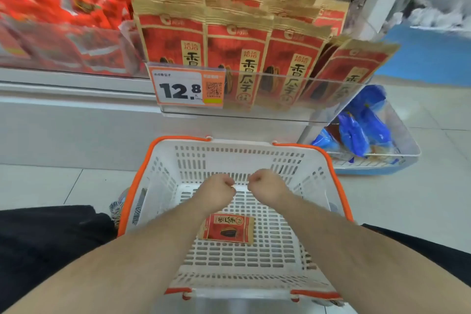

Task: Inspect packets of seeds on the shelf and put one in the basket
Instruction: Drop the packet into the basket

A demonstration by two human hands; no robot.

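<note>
A white plastic basket (254, 153) with orange rim and handles stands on the floor in front of me. One red and tan seed packet (226, 229) lies flat on its bottom. My left hand (220, 190) and my right hand (263, 185) hover side by side over the basket, both curled into fists and holding nothing. Above, a clear shelf bin (280, 109) holds several upright red and tan seed packets (237, 58).
An orange price tag (186, 88) reading 12.8 hangs on the bin's front. Red packets (63, 7) fill the shelf to the left. A clear low bin (405, 153) with blue packets stands on the floor at the right. Tiled floor surrounds the basket.
</note>
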